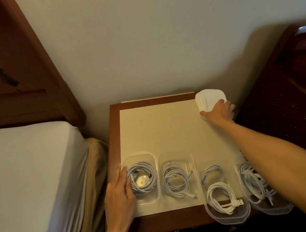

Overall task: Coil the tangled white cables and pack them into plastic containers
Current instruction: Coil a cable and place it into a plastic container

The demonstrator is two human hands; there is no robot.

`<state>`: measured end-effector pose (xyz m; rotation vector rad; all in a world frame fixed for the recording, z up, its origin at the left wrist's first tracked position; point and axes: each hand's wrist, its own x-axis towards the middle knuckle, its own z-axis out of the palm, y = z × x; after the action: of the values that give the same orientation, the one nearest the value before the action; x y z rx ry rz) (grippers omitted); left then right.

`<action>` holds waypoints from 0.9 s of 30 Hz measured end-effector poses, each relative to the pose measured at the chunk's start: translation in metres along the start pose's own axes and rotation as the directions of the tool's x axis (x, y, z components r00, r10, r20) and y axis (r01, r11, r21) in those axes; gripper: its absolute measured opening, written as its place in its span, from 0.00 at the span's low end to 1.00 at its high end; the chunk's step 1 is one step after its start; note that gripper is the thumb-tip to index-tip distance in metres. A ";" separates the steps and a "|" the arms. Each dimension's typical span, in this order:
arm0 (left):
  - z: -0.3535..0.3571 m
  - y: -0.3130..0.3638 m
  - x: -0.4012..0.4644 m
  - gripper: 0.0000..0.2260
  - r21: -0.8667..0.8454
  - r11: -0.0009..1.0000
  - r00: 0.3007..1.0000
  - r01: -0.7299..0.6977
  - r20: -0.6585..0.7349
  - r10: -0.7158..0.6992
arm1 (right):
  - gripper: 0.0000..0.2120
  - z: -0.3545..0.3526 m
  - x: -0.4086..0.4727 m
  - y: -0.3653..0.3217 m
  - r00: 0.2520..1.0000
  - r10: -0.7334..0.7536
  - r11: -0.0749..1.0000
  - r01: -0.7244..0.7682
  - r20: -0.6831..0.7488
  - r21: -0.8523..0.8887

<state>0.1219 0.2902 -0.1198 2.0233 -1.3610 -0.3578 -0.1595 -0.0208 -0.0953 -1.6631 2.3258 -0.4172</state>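
Note:
Several clear plastic containers stand in a row along the near edge of a bedside table (160,128), each with a coiled white cable inside. My left hand (119,196) rests flat against the left side of the leftmost container (147,157), fingers touching its coil (142,178). A second container (175,156) stands beside it. The third container (228,216) and the fourth container (273,209) hang over the table's front edge. My right hand (220,110) reaches to the far right corner and grips a stack of white lids (209,97).
A bed with a white sheet (26,177) and a wooden headboard (4,65) stands on the left. A dark wooden piece of furniture (290,96) stands on the right. A pale wall lies behind the table.

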 end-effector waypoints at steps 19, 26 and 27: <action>-0.063 0.076 0.019 0.20 -0.385 0.923 0.989 -0.006 -0.140 -0.052 | 0.31 -0.098 -0.219 -0.055 0.641 -0.666 0.311 -0.227 0.381 0.923; -0.085 0.101 0.019 0.15 -0.618 0.786 0.996 0.016 -0.062 -0.069 | 0.33 -0.086 -0.289 -0.050 0.375 -0.808 0.104 -0.669 0.455 0.736; -0.085 0.099 0.018 0.13 -0.593 0.805 0.993 0.016 -0.083 -0.082 | 0.30 -0.086 -0.293 -0.050 0.414 -0.772 0.115 -0.655 0.483 0.746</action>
<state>0.1063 0.2827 0.0107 1.5234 -0.9679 -0.6078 -0.0543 0.2492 0.0139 -0.6999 0.4581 -0.6349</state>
